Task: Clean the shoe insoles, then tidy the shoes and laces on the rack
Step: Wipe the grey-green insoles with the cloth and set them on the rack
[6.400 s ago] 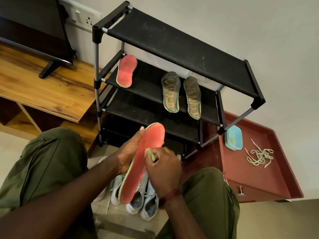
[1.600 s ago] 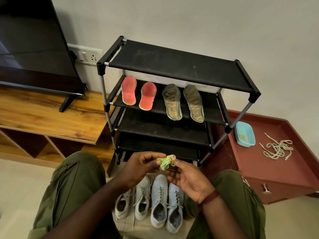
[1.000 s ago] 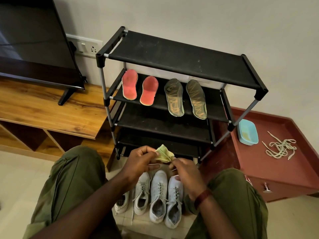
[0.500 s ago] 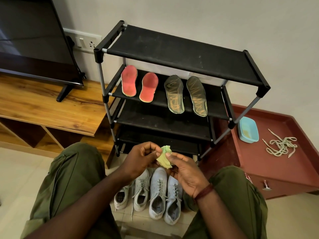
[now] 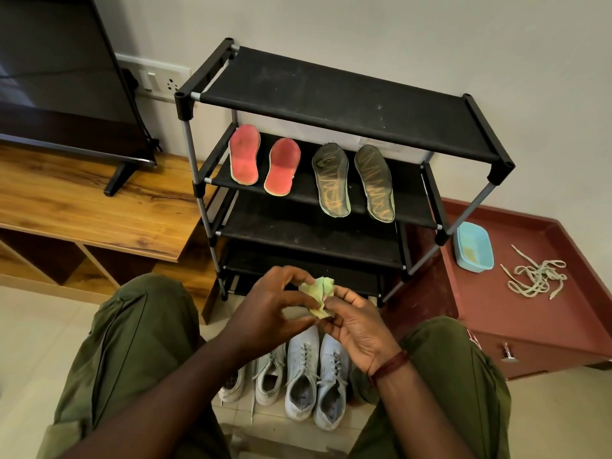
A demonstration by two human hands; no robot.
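Both hands hold a small crumpled green cloth [image 5: 318, 294] in front of the black shoe rack [image 5: 334, 101]. My left hand [image 5: 271, 306] pinches its left side and my right hand [image 5: 356, 321] pinches its right side. On the rack's second shelf lie two red insoles [image 5: 244, 154] [image 5: 282, 166] and two dark insoles [image 5: 331, 178] [image 5: 375, 182], side by side. Two pairs of pale sneakers [image 5: 313, 369] [image 5: 265, 376] stand on the floor between my knees, partly hidden by my arms.
A light blue tub [image 5: 473, 246] and a tangle of pale laces [image 5: 533, 274] lie on the red low cabinet [image 5: 530, 326] at right. A wooden TV bench [image 5: 82, 207] with a television [image 5: 63, 67] stands at left. My green-trousered knees flank the shoes.
The second red insole, held and wiped earlier, now lies on the shelf beside the first. Since then both hands keep working the green cloth between the fingers; the view shifted slightly.
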